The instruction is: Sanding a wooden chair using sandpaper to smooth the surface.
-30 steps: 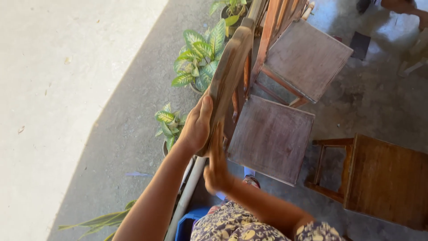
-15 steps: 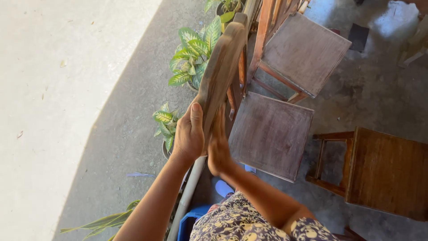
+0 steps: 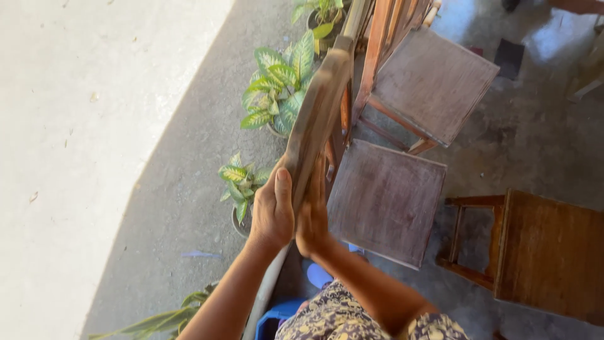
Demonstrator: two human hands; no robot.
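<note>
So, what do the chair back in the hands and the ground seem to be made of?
Chair back: apparently wood, worn and dull, with brown grain and a greyish, dusty face. Both hands press on it. Ground: probably concrete, grey, rough and speckled.

The floor (image 3: 170, 189) is rough grey concrete, in shade across the middle, while a broad band of hard sunlight (image 3: 69, 145) bleaches it from nine o'clock up to eleven. Near the centre, at about eleven o'clock, a potted plant (image 3: 280, 88) with green-and-cream leaves stands on the ground, with a smaller pot of the same kind (image 3: 242, 179) just below it toward nine. A second wooden chair (image 3: 431, 79) with a worn grey seat stands at one o'clock. At four o'clock sits a darker brown wooden stool (image 3: 547, 252). Wet-looking glare marks the floor at two o'clock, and a blue plastic container (image 3: 274, 318) shows at six.
</note>
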